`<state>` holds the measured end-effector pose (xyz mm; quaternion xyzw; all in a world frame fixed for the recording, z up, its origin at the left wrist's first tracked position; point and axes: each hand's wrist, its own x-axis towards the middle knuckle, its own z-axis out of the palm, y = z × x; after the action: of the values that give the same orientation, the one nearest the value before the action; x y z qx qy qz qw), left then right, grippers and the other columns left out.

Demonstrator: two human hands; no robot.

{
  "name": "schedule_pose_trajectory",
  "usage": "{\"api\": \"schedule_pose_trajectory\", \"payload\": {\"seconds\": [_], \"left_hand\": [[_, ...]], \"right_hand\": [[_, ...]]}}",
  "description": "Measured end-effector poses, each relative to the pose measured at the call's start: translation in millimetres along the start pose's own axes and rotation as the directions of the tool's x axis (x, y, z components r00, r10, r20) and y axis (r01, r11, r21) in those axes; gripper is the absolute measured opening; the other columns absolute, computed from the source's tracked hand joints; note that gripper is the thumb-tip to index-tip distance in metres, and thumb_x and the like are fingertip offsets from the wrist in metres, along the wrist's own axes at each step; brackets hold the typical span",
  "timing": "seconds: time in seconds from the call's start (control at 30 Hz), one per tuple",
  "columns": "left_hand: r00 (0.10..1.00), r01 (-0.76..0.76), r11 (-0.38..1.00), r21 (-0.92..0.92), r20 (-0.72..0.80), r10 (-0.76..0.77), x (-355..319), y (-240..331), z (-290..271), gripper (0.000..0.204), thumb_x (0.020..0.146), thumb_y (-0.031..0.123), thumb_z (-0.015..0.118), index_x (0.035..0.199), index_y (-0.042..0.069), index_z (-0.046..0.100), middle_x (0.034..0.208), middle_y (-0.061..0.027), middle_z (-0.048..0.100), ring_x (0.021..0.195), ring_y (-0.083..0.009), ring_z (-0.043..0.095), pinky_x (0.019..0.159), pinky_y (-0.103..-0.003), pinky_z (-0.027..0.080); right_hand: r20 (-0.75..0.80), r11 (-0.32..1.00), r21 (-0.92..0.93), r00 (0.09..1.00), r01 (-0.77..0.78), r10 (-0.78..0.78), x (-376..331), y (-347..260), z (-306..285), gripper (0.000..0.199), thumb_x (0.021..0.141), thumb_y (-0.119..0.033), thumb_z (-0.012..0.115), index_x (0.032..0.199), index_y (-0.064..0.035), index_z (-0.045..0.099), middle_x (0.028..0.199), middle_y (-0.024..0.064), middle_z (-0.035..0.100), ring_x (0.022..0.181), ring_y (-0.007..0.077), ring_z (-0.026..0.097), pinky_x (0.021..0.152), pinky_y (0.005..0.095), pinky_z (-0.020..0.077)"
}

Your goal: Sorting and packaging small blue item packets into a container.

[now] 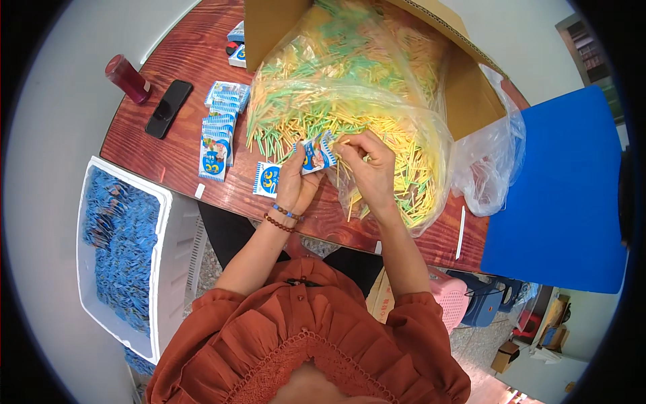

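Observation:
My left hand [297,182] grips a small blue-and-white packet [315,153] over the table's front part. My right hand [372,167] is pinched close by the packet's right end; what its fingertips hold is too small to make out. Beneath and behind it, a heap of thin yellow, green and orange sticks [409,151] spills from a clear plastic bag [431,121]. Another blue-and-white packet [267,180] lies flat beside my left hand. Farther left, an overlapping row of similar packets [215,149] rests on the wood.
The bag sits in a cardboard box [474,97] on the red-brown table [176,145]. At left are a black phone [168,109] and a red-capped bottle [128,79]. A white foam bin [165,222] of blue packets stands low left; a blue panel [555,195] is right.

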<state>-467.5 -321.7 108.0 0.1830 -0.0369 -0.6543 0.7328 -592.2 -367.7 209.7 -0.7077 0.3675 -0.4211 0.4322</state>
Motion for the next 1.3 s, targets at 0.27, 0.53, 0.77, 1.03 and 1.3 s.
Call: {"api": "schedule_pose_trajectory", "payload": {"seconds": [0.27, 0.53, 0.77, 1.03, 1.3], "left_hand": [[1.000, -0.014, 0.996, -0.090, -0.015, 0.012, -0.7, 3.1, 9.0, 0.030, 0.100, 0.027, 0.046, 0.115, 0.002, 0.054, 0.111, -0.0084, 0.062, 0.099, -0.0175, 0.061, 0.089, -0.035, 0.050], [0.996, -0.027, 0.993, -0.115, -0.091, 0.017, 2.1, 6.6, 2.9, 0.030, 0.100, 0.028, 0.047, 0.116, 0.003, 0.053, 0.113, -0.0090, 0.062, 0.101, -0.0190, 0.061, 0.087, -0.036, 0.050], [0.997, -0.045, 0.992, -0.122, -0.064, 0.038, 3.6, 6.4, 5.2, 0.030, 0.099, 0.027, 0.048, 0.117, 0.003, 0.053, 0.114, -0.0091, 0.062, 0.102, -0.0196, 0.061, 0.089, -0.037, 0.050], [0.997, -0.052, 0.994, -0.101, -0.064, 0.046, 2.8, 8.3, 11.7, 0.028, 0.100, 0.026, 0.047, 0.116, 0.004, 0.053, 0.113, -0.0090, 0.062, 0.102, -0.0189, 0.061, 0.088, -0.036, 0.050], [0.999, -0.027, 0.991, -0.130, -0.025, 0.024, 2.0, 15.6, 4.1, 0.028, 0.099, 0.029, 0.048, 0.117, 0.008, 0.054, 0.113, -0.0050, 0.063, 0.102, -0.0168, 0.060, 0.084, -0.034, 0.050]], "right_hand": [[-0.216, 0.994, 0.079, 0.975, 0.078, -0.059, 3.1, 6.5, 15.5, 0.005, 0.082, -0.001, 0.069, 0.086, -0.0009, 0.066, 0.075, -0.0034, 0.057, 0.066, 0.0021, 0.046, 0.060, 0.0174, 0.0370], [-0.060, 0.984, 0.160, 0.994, -0.083, 0.093, 6.3, 10.6, 26.0, 0.006, 0.082, -0.002, 0.069, 0.088, -0.0007, 0.067, 0.066, -0.0055, 0.053, 0.058, 0.0003, 0.041, 0.051, 0.0179, 0.0322], [0.030, 0.972, 0.139, 0.981, -0.192, 0.190, 9.6, 11.9, 15.7, 0.010, 0.086, -0.004, 0.065, 0.093, 0.0005, 0.069, 0.066, -0.0071, 0.055, 0.059, -0.0010, 0.041, 0.053, 0.0166, 0.0322], [0.205, 0.990, -0.061, 0.969, -0.126, 0.136, 14.9, -2.4, -5.0, 0.014, 0.088, -0.010, 0.063, 0.095, 0.0019, 0.068, 0.067, -0.0051, 0.055, 0.061, 0.0006, 0.044, 0.053, 0.0182, 0.0328], [0.149, 0.970, -0.238, 0.985, -0.049, 0.086, 21.5, -22.1, -7.1, 0.022, 0.086, -0.012, 0.065, 0.104, 0.0003, 0.064, 0.082, 0.0019, 0.062, 0.068, 0.0074, 0.052, 0.058, 0.0227, 0.0416]]}}
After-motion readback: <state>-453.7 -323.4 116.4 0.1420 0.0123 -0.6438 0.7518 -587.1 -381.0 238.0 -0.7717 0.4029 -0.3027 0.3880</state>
